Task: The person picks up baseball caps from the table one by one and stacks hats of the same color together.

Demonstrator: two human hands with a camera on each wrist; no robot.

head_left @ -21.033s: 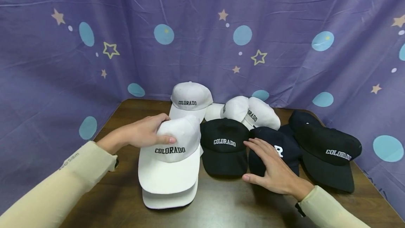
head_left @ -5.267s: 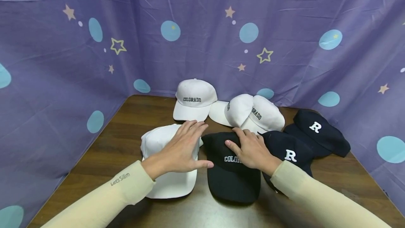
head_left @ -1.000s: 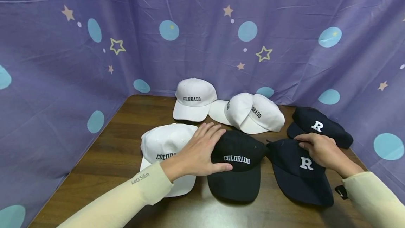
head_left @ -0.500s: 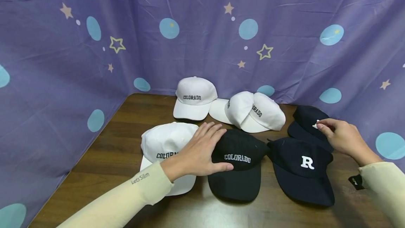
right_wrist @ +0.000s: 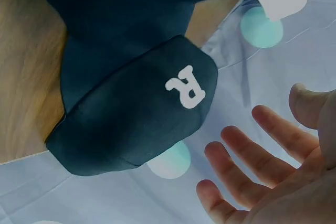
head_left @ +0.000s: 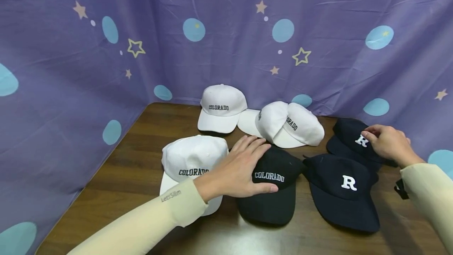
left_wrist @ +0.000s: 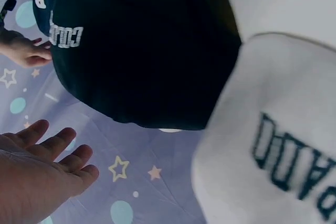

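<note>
My left hand hovers with spread fingers over the black COLORADO baseball cap; in the left wrist view its fingers are apart from that cap. Just left of it sits a white COLORADO cap, partly covered by my forearm. At the far right my right hand is beside the rear navy R cap. The right wrist view shows its relaxed fingers away from this cap, holding nothing. Another navy R cap lies in front, brim toward me, its back overlapping the rear cap's brim.
Along the back of the wooden table stand a white COLORADO cap and two white caps overlapping each other, one of them the right-hand cap. A purple curtain with stars and dots encloses the table's back and sides.
My right hand has let go of the front navy cap and moved back and right to the rear navy cap. My left hand has drifted slightly right over the black cap.
</note>
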